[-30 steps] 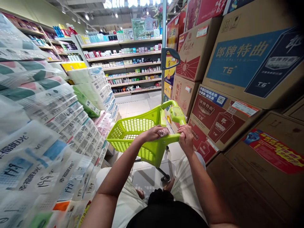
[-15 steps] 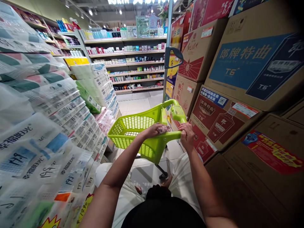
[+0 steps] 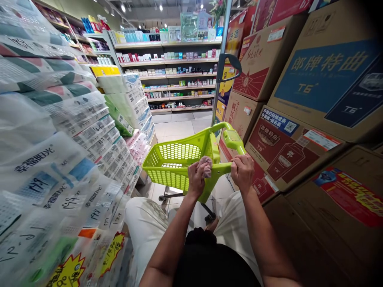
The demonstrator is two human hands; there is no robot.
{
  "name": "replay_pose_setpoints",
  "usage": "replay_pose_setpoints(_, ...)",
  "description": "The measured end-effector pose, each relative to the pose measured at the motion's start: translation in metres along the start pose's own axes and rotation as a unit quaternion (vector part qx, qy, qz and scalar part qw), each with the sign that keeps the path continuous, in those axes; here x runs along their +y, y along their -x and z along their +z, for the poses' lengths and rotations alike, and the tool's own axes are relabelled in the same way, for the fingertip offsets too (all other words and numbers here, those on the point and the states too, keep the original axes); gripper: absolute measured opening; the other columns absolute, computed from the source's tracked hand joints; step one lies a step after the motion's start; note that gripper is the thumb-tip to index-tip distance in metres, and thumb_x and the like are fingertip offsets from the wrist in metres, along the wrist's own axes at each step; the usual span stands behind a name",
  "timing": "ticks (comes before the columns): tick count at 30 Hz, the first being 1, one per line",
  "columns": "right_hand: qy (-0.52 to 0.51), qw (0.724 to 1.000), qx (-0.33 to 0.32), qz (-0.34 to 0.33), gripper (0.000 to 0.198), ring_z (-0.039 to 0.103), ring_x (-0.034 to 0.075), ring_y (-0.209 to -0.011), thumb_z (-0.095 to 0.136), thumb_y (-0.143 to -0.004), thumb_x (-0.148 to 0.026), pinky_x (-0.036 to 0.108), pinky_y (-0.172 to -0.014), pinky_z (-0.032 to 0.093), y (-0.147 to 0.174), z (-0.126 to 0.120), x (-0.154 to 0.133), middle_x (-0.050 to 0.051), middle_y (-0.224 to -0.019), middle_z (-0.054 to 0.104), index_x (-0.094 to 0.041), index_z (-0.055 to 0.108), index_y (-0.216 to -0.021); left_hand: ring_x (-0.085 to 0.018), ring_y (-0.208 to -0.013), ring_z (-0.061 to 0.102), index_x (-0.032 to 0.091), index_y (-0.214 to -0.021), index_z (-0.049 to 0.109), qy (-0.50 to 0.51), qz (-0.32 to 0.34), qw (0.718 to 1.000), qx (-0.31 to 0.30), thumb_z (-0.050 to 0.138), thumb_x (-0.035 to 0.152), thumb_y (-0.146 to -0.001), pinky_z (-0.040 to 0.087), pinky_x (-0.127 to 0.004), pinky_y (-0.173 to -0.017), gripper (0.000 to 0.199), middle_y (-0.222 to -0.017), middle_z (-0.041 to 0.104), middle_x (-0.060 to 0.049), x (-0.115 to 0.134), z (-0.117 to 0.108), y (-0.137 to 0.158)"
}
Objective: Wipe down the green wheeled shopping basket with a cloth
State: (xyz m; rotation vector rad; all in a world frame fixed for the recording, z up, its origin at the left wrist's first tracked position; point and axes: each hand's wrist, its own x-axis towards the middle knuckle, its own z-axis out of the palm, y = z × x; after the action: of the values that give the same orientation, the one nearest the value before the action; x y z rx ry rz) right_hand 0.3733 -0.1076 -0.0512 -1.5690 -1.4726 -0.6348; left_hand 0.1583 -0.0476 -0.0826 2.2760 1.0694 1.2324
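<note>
A lime-green plastic shopping cart [image 3: 172,173] with a perforated basket stands in front of my knees, turned at an angle. My left hand [image 3: 196,179] is closed on a crumpled pinkish-grey cloth [image 3: 206,166], which rests against the cart's near rim. Wrapped round the cart's green handle is my right hand [image 3: 243,170], at the corner where the handle bends. The basket's visible floor shows only its grid of holes. Part of the handle is hidden under my right fingers.
Stacked plastic-wrapped tissue packs [image 3: 98,139] crowd the left side. Cardboard boxes [image 3: 326,75] rise on the right, with a dark loop handle on a metal post [image 3: 220,67] beside them. Shelves of small goods [image 3: 170,61] stand across the tiled floor [image 3: 176,128].
My left hand has drawn back toward me along the cart rim, its fingers now bunched upright round the cloth. My right hand stays on the handle. The whole view has shifted slightly.
</note>
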Motion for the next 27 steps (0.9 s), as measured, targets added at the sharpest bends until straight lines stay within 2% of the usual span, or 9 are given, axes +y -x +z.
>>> replay_pose_setpoints(2,0.010,1.000,-0.007,0.000,0.018,0.055,0.026,-0.103,0.048,-0.091,-0.023,0.046,-0.111,0.039,-0.001,0.001,-0.002,0.007,-0.097,0.066,-0.024,0.062,-0.081,-0.030,-0.127,0.048,0.025,-0.134,0.066,-0.011,-0.068,0.996,0.061,0.050,0.010,-0.091,0.040,-0.048,-0.114,0.048,-0.137,0.053,-0.014,-0.010,0.004,0.011)
replay_pose_setpoints(4,0.029,1.000,-0.007,0.009,0.017,0.055,0.027,-0.104,0.049,-0.091,-0.022,0.048,-0.113,0.038,-0.001,0.004,-0.009,0.008,-0.097,0.066,-0.024,0.062,-0.080,-0.030,-0.124,0.049,0.022,-0.132,0.066,0.000,-0.106,0.990,0.091,0.048,0.008,-0.090,0.043,-0.049,-0.112,0.048,-0.135,0.053,-0.015,-0.016,0.007,0.012)
replay_pose_setpoints(9,0.050,0.998,0.023,0.027,0.016,0.053,0.029,-0.113,0.051,-0.091,-0.021,0.056,-0.119,0.028,0.005,0.016,-0.029,0.007,-0.100,0.067,-0.024,0.067,-0.091,-0.029,-0.134,0.046,0.025,-0.135,0.064,0.050,-0.037,0.997,0.041,0.049,0.009,-0.091,0.036,-0.049,-0.120,0.049,-0.137,0.054,-0.013,-0.009,0.012,0.002)
replay_pose_setpoints(10,0.047,0.998,0.025,0.026,0.017,0.052,0.028,-0.113,0.051,-0.091,-0.021,0.056,-0.119,0.027,0.006,0.017,-0.031,0.007,-0.099,0.067,-0.024,0.068,-0.092,-0.030,-0.135,0.045,0.026,-0.136,0.063,0.050,-0.051,0.996,0.053,0.048,0.008,-0.090,0.036,-0.050,-0.120,0.051,-0.138,0.052,-0.013,-0.011,0.012,0.003)
replay_pose_setpoints(14,0.020,1.000,0.011,0.017,0.019,0.051,0.027,-0.109,0.049,-0.094,-0.021,0.054,-0.117,0.028,0.007,0.019,-0.027,0.005,-0.094,0.067,-0.024,0.067,-0.088,-0.032,-0.133,0.044,0.022,-0.126,0.067,0.022,-0.190,0.969,0.156,0.047,-0.001,-0.080,0.039,-0.053,-0.118,0.055,-0.134,0.047,-0.015,-0.028,0.005,0.007)
replay_pose_setpoints(15,0.012,1.000,0.010,0.019,0.019,0.051,0.028,-0.109,0.049,-0.094,-0.021,0.054,-0.116,0.029,0.007,0.019,-0.026,0.005,-0.093,0.067,-0.024,0.066,-0.087,-0.031,-0.132,0.045,0.021,-0.123,0.068,0.020,-0.199,0.966,0.163,0.048,-0.002,-0.078,0.040,-0.051,-0.118,0.055,-0.133,0.046,-0.015,-0.031,0.005,0.008)
replay_pose_setpoints(20,-0.020,0.999,0.013,0.036,0.020,0.050,0.029,-0.111,0.049,-0.092,-0.021,0.055,-0.116,0.026,0.006,0.018,-0.015,0.006,-0.092,0.068,-0.024,0.067,-0.085,-0.024,-0.127,0.050,0.022,-0.125,0.069,0.054,-0.089,0.991,0.084,0.048,-0.001,-0.080,0.042,-0.042,-0.118,0.056,-0.130,0.046,-0.012,-0.031,0.007,0.008)
replay_pose_setpoints(25,-0.031,0.999,-0.009,0.025,0.022,0.050,0.028,-0.112,0.047,-0.093,-0.023,0.055,-0.117,0.026,0.005,0.012,-0.005,0.006,-0.097,0.069,-0.025,0.069,-0.088,-0.028,-0.127,0.050,0.022,-0.115,0.072,-0.007,-0.207,0.965,0.159,0.050,-0.003,-0.072,0.040,-0.048,-0.120,0.055,-0.125,0.047,-0.011,-0.048,-0.005,0.011)
replay_pose_setpoints(27,-0.019,0.999,0.001,0.038,0.021,0.048,0.030,-0.119,0.048,-0.092,-0.022,0.057,-0.117,0.026,0.005,0.011,-0.008,0.008,-0.105,0.069,-0.024,0.070,-0.092,-0.027,-0.126,0.051,0.022,-0.118,0.072,0.000,-0.198,0.969,0.150,0.049,-0.003,-0.072,0.041,-0.047,-0.119,0.057,-0.126,0.048,-0.011,-0.053,-0.004,0.015)
